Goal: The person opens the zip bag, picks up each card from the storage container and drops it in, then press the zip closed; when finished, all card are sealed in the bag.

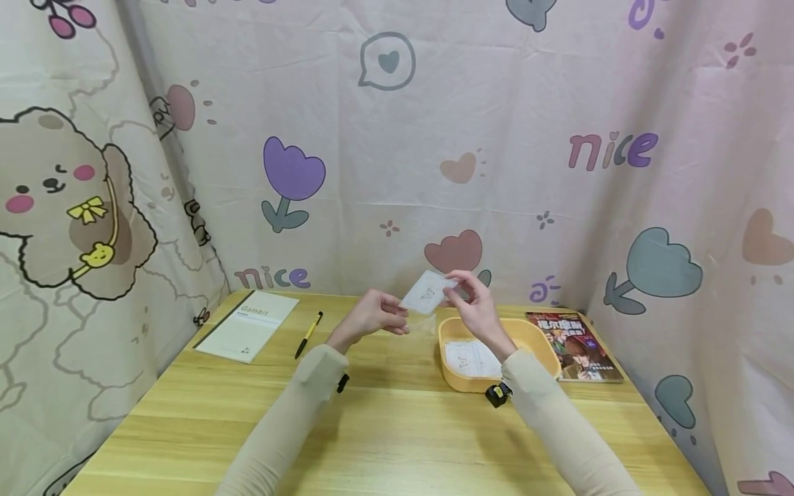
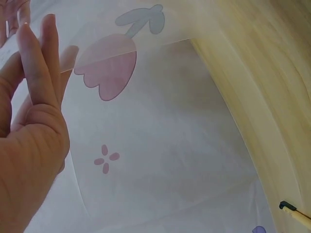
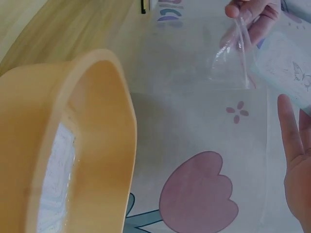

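Note:
My left hand [image 1: 372, 315] pinches a clear plastic zip bag [image 3: 229, 63] near its top edge. The bag hangs below the fingers and is hard to make out in the head view. With thumb and fingers my right hand [image 1: 477, 313] holds a flat white packet [image 1: 426, 293] bearing a small line drawing. The packet is tilted, just above the bag, its lower left corner close to the left fingertips. Whether it touches the bag I cannot tell. Under the right forearm stands a yellow plastic basket [image 1: 455, 383], with a similar white packet [image 1: 468, 358] inside.
A magazine [image 1: 579, 351] with a colourful cover lies right of the basket, partly behind it. To the left are a white notebook [image 1: 248, 327] and a yellow and black pen [image 1: 308, 335]. A patterned curtain [image 1: 384, 165] hangs behind the wooden table [image 1: 397, 434].

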`<state>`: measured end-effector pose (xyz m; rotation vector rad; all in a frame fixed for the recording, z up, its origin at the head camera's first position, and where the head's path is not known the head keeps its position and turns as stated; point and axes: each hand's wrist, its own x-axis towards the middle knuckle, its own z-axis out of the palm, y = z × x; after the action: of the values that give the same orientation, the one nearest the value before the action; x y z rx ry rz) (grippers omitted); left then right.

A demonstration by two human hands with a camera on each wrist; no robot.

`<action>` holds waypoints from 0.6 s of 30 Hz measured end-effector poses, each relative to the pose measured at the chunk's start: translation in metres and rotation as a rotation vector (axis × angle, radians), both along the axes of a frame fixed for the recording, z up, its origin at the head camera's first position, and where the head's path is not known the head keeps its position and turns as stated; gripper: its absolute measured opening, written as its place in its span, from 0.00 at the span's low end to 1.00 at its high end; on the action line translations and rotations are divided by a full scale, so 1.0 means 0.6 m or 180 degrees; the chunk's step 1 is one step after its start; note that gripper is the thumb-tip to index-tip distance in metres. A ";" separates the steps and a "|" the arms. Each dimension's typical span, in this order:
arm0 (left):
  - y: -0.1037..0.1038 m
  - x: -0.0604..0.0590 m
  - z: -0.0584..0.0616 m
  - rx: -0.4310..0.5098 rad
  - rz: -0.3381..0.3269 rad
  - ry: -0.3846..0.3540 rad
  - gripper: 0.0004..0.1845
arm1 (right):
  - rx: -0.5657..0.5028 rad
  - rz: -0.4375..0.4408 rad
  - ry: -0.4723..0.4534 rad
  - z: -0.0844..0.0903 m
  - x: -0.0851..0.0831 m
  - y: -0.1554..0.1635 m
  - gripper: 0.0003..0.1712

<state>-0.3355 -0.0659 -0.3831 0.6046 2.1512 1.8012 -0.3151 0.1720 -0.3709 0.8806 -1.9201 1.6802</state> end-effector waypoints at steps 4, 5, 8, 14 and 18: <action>0.001 -0.001 -0.002 0.0020 -0.0013 0.0021 0.21 | 0.0167 -0.0127 0.0057 0.012 0.019 -0.003 0.14; 0.002 -0.001 -0.002 0.0022 -0.0012 0.0029 0.20 | 0.0194 -0.0148 0.0070 0.013 0.020 -0.003 0.14; 0.003 -0.002 -0.003 0.0026 -0.0009 0.0053 0.20 | 0.0292 -0.0187 0.0153 0.016 0.023 -0.005 0.14; 0.003 -0.002 -0.003 0.0019 -0.0035 0.0100 0.19 | 0.0610 -0.0275 0.0398 0.001 0.007 -0.005 0.14; 0.004 -0.003 -0.003 0.0003 -0.0036 0.0125 0.18 | 0.0806 -0.0385 0.0427 -0.017 -0.011 -0.001 0.13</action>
<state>-0.3371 -0.0635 -0.3847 0.6564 2.1681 1.7991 -0.3219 0.1714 -0.3814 0.9237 -2.0774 1.2951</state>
